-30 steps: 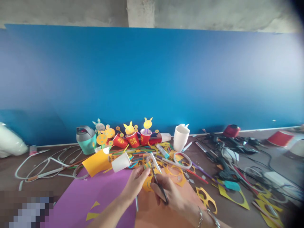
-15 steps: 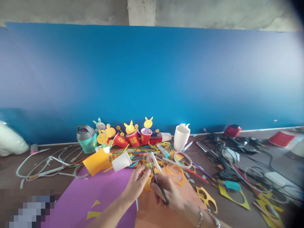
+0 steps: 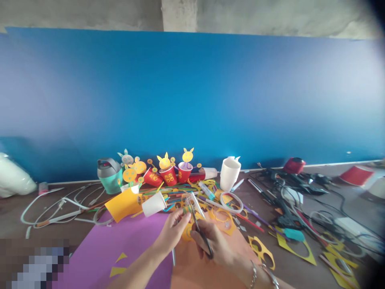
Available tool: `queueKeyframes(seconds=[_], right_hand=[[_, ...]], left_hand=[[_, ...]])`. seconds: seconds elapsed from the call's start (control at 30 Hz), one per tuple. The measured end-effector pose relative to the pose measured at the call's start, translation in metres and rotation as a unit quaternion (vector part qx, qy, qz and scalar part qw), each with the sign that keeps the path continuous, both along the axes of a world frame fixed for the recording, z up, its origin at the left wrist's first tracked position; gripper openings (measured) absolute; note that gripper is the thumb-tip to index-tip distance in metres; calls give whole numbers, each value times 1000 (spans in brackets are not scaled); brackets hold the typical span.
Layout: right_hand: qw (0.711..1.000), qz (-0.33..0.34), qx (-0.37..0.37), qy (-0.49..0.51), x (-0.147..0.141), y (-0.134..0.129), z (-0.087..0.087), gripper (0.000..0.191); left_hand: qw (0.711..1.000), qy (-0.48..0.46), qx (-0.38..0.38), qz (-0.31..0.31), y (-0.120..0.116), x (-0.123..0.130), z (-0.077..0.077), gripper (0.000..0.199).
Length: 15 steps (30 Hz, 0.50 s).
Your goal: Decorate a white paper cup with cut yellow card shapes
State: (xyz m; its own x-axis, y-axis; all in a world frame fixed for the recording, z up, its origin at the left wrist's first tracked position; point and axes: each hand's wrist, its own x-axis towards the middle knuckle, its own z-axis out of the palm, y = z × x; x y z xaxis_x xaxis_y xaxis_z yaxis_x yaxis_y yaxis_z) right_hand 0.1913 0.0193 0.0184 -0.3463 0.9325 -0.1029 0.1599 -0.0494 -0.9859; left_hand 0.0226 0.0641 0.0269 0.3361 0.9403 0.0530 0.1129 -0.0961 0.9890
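Observation:
My left hand is closed in a pinch on a small yellow-green piece of paper, mostly covered by the fingers. Right beside it, my right hand grips a pair of scissors by the dark handles. The blades point up and away from me, close to the left fingertips and the paper piece. Beneath the hands lie a purple sheet on the left and an orange sheet on the right. Small yellow paper scraps rest on the purple sheet.
Red paper cups with yellow paper animal figures stand behind. A white cup lies tipped over beside yellow-orange paper. White stacked cups, a glue stick, a glue gun, cables and cut-out scraps surround the sheets.
Both hands stay almost in place, still holding the scissors and the paper piece. Only slight shifts of the fingers and blades show; the things on the table have not moved.

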Motion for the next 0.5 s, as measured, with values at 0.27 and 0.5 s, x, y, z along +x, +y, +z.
queueKeyframes(seconds=[0.27, 0.5], right_hand=[[1000, 0, -4, 6, 1, 1, -6, 32], [1000, 2, 6, -12, 0, 0, 4, 35]], left_hand=[[997, -23, -11, -66, 1, -2, 3, 44], [999, 4, -8, -42, 4, -4, 2, 46]])
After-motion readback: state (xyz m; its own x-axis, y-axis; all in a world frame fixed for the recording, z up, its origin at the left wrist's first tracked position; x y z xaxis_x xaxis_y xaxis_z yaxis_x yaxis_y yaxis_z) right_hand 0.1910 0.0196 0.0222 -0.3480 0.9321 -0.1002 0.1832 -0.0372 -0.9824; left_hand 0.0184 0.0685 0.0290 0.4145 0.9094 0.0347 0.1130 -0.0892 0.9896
